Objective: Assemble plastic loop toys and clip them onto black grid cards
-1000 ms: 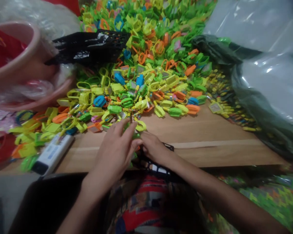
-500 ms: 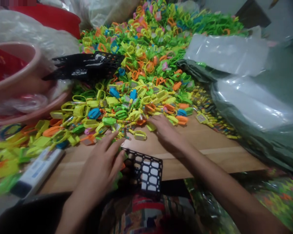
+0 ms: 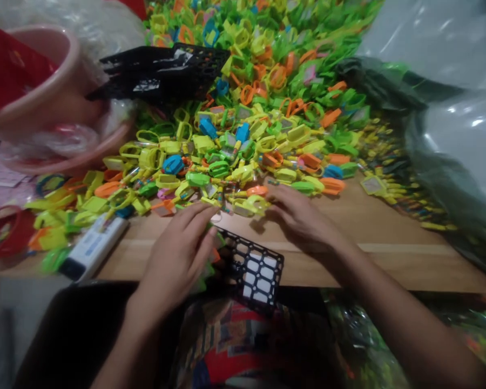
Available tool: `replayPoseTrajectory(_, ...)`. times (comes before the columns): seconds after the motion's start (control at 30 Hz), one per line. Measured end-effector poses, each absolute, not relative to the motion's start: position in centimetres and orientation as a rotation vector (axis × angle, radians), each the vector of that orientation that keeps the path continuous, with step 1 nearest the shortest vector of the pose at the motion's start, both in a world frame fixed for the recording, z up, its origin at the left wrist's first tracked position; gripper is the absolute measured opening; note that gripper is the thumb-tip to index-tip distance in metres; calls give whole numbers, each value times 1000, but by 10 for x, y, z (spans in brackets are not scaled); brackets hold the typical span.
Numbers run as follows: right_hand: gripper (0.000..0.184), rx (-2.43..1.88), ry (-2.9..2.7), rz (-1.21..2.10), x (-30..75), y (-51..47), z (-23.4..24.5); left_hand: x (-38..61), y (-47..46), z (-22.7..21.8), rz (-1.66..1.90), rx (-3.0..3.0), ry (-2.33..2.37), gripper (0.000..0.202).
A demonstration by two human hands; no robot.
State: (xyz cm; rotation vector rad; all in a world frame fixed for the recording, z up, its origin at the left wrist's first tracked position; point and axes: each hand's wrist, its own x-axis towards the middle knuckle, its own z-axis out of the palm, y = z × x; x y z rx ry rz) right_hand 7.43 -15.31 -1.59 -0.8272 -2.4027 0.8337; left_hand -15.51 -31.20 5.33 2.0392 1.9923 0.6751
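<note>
My left hand [image 3: 182, 243] reaches over the left part of a black grid tray [image 3: 263, 275], its fingers stretched out and partly covering green and orange pieces there. White squares show through the tray's right half, which tilts at the table's front edge above my lap. The curled fingers of my right hand [image 3: 295, 210] pinch a yellow toy watch [image 3: 257, 204] at the near edge of the pile; the exact contact is blurred. Many plastic toy watches [image 3: 218, 169] in yellow, green, orange and blue spread beyond both hands, some with small candy-filled tubes.
More black trays [image 3: 157, 70] rest on the pile at the left, beside pink basins [image 3: 60, 70]. A white box [image 3: 93, 248] lies at the front left of the wooden table [image 3: 372, 237]. Plastic bags [image 3: 461, 146] and yellow sticks [image 3: 405, 183] lie on the right.
The view has tipped down and shifted left. My right hand has drawn back slightly from the pile with a yellow toy watch. My left hand's fingers have come closer together over the tray.
</note>
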Motion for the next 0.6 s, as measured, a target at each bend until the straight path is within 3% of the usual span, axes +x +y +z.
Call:
replayPoseTrajectory(0.23, 16, -649, -2174, 1294, 27, -204, -37, -153, -312, 52, 678, 2021, 2022, 48)
replayPoseTrajectory(0.6, 28, -272, -2339, 1018, 9, -202, -63, -153, -313, 53, 605, 2099, 1963, 53)
